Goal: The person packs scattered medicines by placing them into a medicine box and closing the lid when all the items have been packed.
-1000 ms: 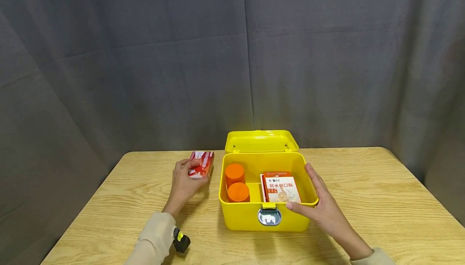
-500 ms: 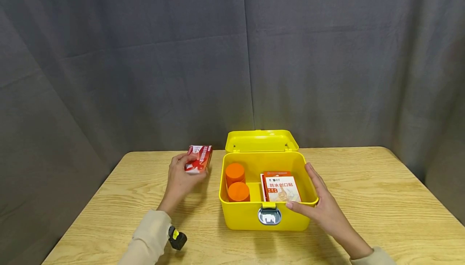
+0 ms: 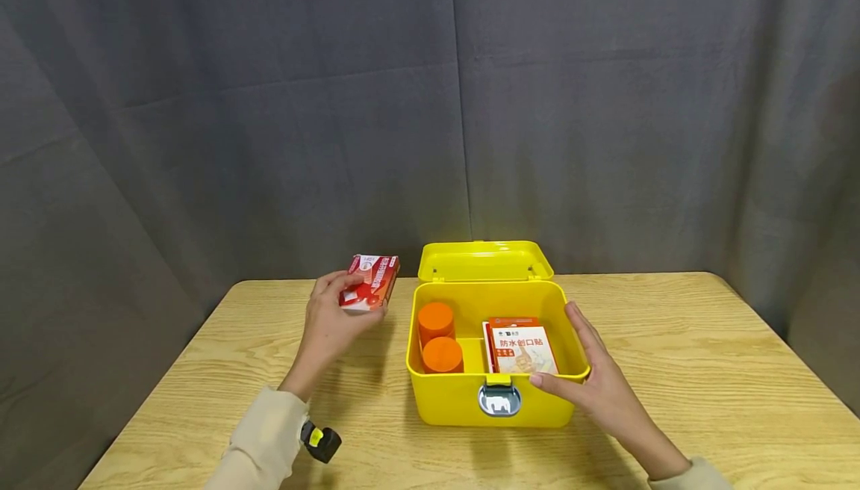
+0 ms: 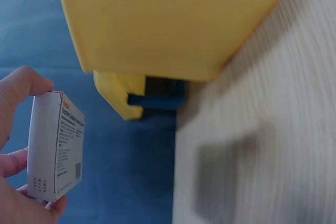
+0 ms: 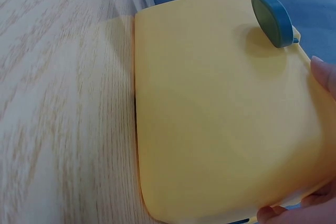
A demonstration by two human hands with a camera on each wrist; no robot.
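My left hand [image 3: 332, 314] holds a small red-and-white medicine carton [image 3: 372, 281] above the table, left of the yellow medicine box. In the left wrist view the white sides of the carton [image 4: 56, 145] show, with thumb and fingers at opposite edges. The yellow medicine box [image 3: 443, 400] stands upright with its lid [image 3: 485, 260] tipped back. My right hand [image 3: 608, 389] grips its front right corner, thumb on the front rim and fingers along the right side. Inside are two orange-capped containers [image 3: 442, 355] at the left and a white adhesive-bandage box [image 3: 522, 350] at the right.
An orange packet [image 3: 513, 321] shows behind the bandage box. A metal latch [image 3: 499, 400] hangs on the front of the medicine box. Pale wooden table [image 3: 672, 340] lies under everything, with a grey curtain [image 3: 336, 139] behind its far edge.
The left hand has raised the medicine carton higher, first drifting a little left, then back right. My right hand and the yellow box stay in place.
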